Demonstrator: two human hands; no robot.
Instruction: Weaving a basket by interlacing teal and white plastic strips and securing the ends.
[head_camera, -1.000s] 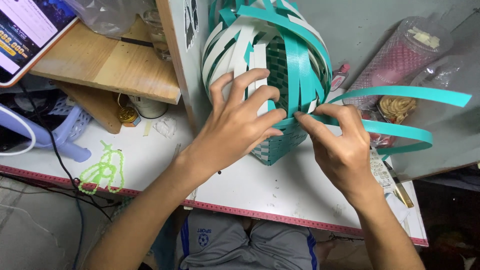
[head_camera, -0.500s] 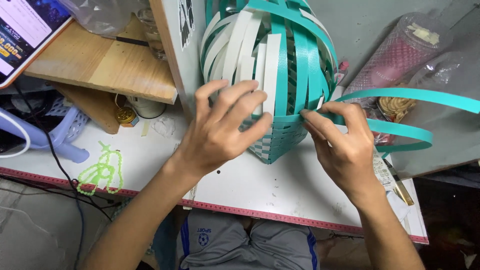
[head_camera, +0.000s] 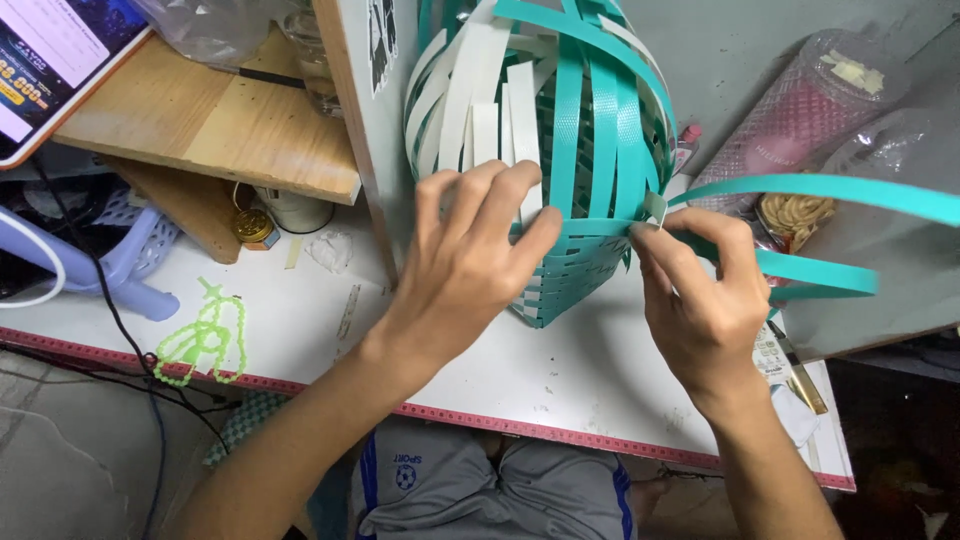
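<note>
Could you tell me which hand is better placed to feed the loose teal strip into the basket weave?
Probably the right hand: its fingertips pinch the teal strip at the basket edge, while the left hand lies spread on the basket's side.

There is one view only, from a camera on the person's head. It looks steeply down, very near, over the forearms onto the white worktable with red ruler edge.
</note>
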